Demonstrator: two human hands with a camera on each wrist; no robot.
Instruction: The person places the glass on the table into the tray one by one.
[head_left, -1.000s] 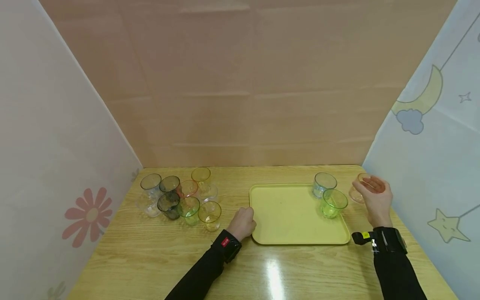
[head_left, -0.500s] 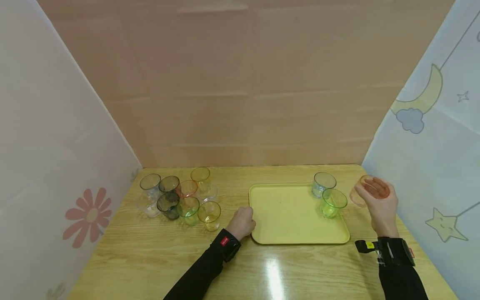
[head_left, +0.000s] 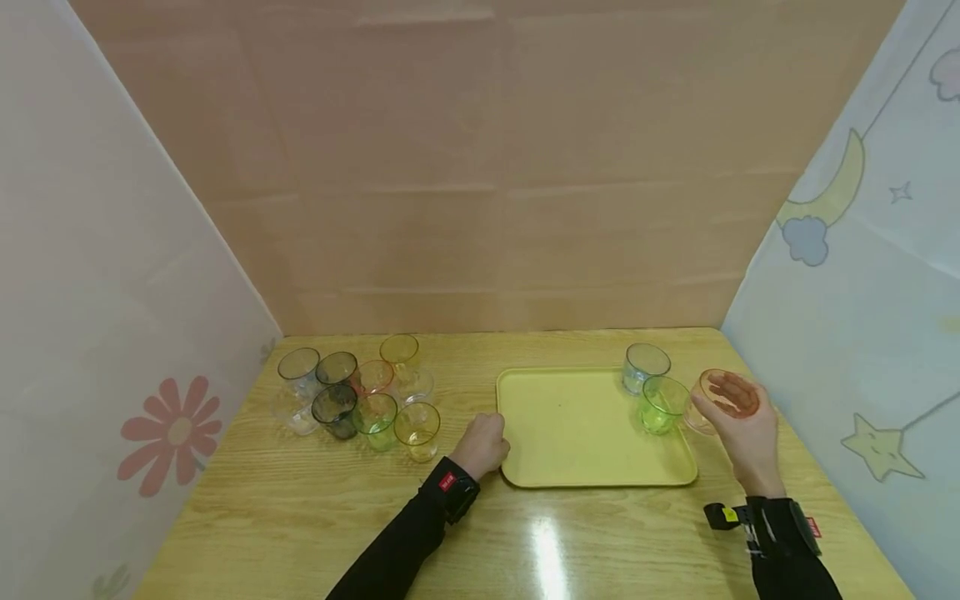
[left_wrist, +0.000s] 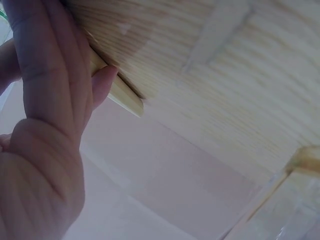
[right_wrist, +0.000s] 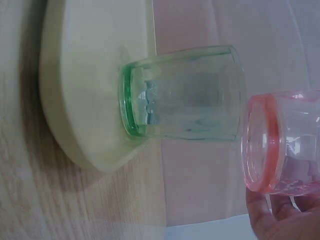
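Observation:
In the head view my right hand (head_left: 752, 437) grips a pink-tinted drinking glass (head_left: 697, 418) just right of the tray. From the right wrist, the pink glass (right_wrist: 267, 145) is seen raised, its base near the rim of a green glass (right_wrist: 185, 100). That green glass (head_left: 660, 417) stands on the yellow tray (head_left: 570, 433) near its right side, with a bluish clear glass (head_left: 639, 379) behind it. My left hand (head_left: 482, 447) holds the tray's left edge; the left wrist view shows a thumb against the tray rim (left_wrist: 125, 97).
Several tinted glasses stand close together at the table's left: amber (head_left: 418, 433), green (head_left: 375, 425), dark grey (head_left: 335, 417), red (head_left: 377, 379) and others. White printed walls flank the wooden table (head_left: 480, 550), with a brown backdrop (head_left: 487, 208) behind.
My right hand has first shifted slightly right, then come left and nearer with the pink glass, toward the green glass. The left hand keeps its place at the tray's edge.

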